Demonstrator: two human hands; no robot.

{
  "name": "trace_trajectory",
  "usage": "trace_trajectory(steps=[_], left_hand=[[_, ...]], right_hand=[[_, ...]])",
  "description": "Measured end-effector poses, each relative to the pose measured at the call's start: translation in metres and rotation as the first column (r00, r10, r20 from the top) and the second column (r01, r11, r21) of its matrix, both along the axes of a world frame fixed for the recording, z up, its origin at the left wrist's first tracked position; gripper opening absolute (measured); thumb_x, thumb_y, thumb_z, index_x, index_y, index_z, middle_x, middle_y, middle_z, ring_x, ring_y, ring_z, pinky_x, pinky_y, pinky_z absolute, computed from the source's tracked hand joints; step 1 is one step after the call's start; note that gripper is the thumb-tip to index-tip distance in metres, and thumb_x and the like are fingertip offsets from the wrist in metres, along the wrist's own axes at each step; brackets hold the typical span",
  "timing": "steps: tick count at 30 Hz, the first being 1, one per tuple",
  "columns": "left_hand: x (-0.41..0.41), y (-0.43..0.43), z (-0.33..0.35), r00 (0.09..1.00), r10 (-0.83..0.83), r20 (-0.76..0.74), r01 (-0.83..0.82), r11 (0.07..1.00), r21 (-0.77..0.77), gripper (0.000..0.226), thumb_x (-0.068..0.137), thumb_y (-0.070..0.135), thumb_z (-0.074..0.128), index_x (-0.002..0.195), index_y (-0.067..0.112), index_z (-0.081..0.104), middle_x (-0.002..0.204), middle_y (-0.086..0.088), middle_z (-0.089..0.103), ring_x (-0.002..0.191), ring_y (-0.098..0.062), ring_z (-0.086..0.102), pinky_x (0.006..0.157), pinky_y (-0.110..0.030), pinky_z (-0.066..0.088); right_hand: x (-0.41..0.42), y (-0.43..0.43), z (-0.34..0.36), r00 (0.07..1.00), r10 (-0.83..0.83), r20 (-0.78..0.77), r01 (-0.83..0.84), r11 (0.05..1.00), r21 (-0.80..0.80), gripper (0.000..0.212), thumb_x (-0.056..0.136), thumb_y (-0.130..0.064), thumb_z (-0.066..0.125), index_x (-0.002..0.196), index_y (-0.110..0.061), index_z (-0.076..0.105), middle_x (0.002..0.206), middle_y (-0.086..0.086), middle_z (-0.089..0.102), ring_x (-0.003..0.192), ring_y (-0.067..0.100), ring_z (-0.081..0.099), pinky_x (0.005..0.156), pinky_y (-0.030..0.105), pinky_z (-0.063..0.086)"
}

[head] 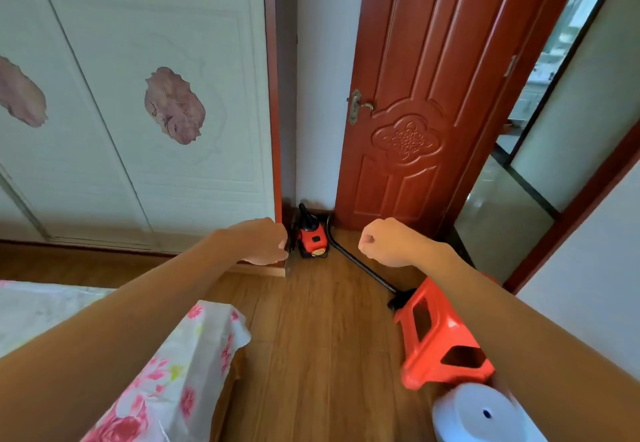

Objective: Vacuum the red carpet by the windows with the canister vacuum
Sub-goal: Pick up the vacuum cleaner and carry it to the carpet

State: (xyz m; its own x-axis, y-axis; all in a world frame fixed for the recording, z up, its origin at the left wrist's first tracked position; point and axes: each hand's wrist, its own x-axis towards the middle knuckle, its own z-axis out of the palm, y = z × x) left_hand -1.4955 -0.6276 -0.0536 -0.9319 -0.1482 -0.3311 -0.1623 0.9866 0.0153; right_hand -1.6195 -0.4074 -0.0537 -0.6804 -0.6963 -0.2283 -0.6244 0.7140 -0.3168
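A small red and black canister vacuum (312, 237) stands on the wooden floor in the corner between the wardrobe and the door. Its black tube (360, 263) runs down to the right, to a floor head (400, 298) partly hidden behind a stool. Both arms reach forward. My left hand (263, 242) hovers just left of the vacuum with fingers curled and nothing in it. My right hand (382, 241) is a loose fist to the right of the vacuum, above the tube, holding nothing. No red carpet or window is in view.
A white wardrobe (138, 112) fills the left. A red-brown door (426, 102) stands open, with a doorway (502, 233) at right. An orange plastic stool (440, 337) and a white round object (485, 414) sit at lower right. A floral-covered bed corner (180, 365) is at lower left.
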Motion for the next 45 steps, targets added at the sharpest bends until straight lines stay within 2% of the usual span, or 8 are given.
trace_trajectory(steps=[2,5,10,23,28,35,38,45], left_hand=[[-0.037,-0.012,0.002,0.999,0.041,-0.006,-0.041,0.999,0.012,0.036,0.103,0.034,0.045,0.13,0.014,0.059,0.134,-0.006,0.06,0.12,-0.026,0.057,0.101,-0.034,0.047],[-0.094,-0.027,0.01,0.995,0.101,-0.006,-0.101,0.995,0.024,0.037,0.103,0.034,0.046,0.133,0.014,0.056,0.138,-0.006,0.057,0.125,-0.025,0.054,0.103,-0.033,0.045],[-0.179,-0.047,0.01,0.991,0.13,-0.008,-0.13,0.991,0.045,0.035,0.102,0.034,0.047,0.127,0.013,0.061,0.131,-0.007,0.061,0.118,-0.026,0.058,0.1,-0.035,0.047],[-0.38,-0.184,-0.04,0.996,0.078,0.045,-0.083,0.989,0.121,0.036,0.103,0.032,0.046,0.123,0.009,0.064,0.121,-0.008,0.067,0.11,-0.025,0.063,0.092,-0.032,0.049],[-0.46,-0.251,-0.056,0.994,0.02,0.11,-0.036,0.989,0.145,0.034,0.102,0.033,0.047,0.118,0.009,0.065,0.112,-0.008,0.069,0.102,-0.025,0.065,0.085,-0.031,0.05],[-0.544,-0.309,-0.091,0.988,-0.036,0.151,0.009,0.984,0.179,0.032,0.101,0.031,0.049,0.117,0.01,0.066,0.11,-0.008,0.07,0.098,-0.026,0.066,0.084,-0.035,0.053],[-0.579,-0.324,-0.108,0.981,-0.033,0.19,-0.005,0.981,0.195,0.032,0.101,0.03,0.049,0.117,0.009,0.066,0.112,-0.01,0.07,0.099,-0.027,0.066,0.078,-0.032,0.049],[-0.673,-0.356,-0.152,0.966,0.088,0.242,-0.15,0.957,0.25,0.032,0.101,0.031,0.05,0.115,0.009,0.068,0.111,-0.011,0.07,0.1,-0.029,0.066,0.086,-0.037,0.053]], right_hand=[[-0.043,-0.013,0.004,0.999,0.036,0.0,-0.036,0.999,0.019,0.028,0.095,-0.014,0.045,0.095,0.004,0.067,0.092,0.018,0.069,0.076,0.024,0.06,0.07,0.041,0.05],[-0.107,-0.033,0.012,0.997,0.071,0.0,-0.071,0.997,0.041,0.027,0.096,-0.013,0.044,0.091,0.0,0.067,0.092,0.016,0.069,0.083,0.028,0.065,0.077,0.043,0.053],[-0.196,-0.07,0.01,0.988,0.148,-0.037,-0.144,0.986,0.082,0.032,0.094,-0.012,0.042,0.062,-0.014,0.046,0.073,0.008,0.055,0.069,0.025,0.055,0.064,0.039,0.045],[-0.385,-0.204,-0.042,0.994,0.084,0.073,-0.093,0.988,0.125,0.037,0.094,-0.01,0.042,0.059,-0.016,0.04,0.061,0.001,0.041,0.057,0.017,0.041,0.056,0.033,0.034],[-0.456,-0.26,-0.053,0.988,-0.039,0.146,0.021,0.993,0.119,0.028,0.096,-0.013,0.043,0.078,-0.002,0.062,0.073,0.008,0.057,0.068,0.021,0.054,0.069,0.045,0.051],[-0.537,-0.312,-0.088,0.973,-0.105,0.207,0.079,0.988,0.13,0.026,0.091,-0.011,0.045,0.084,0.002,0.066,0.081,0.015,0.067,0.074,0.028,0.065,0.067,0.043,0.053],[-0.577,-0.329,-0.109,0.971,-0.096,0.22,0.063,0.987,0.151,0.024,0.089,-0.01,0.044,0.073,-0.003,0.06,0.073,0.011,0.059,0.068,0.027,0.06,0.061,0.039,0.047],[-0.692,-0.369,-0.168,0.955,-0.019,0.295,-0.039,0.981,0.19,0.028,0.095,-0.014,0.047,0.091,0.0,0.071,0.093,0.014,0.071,0.088,0.029,0.068,0.082,0.048,0.057]])
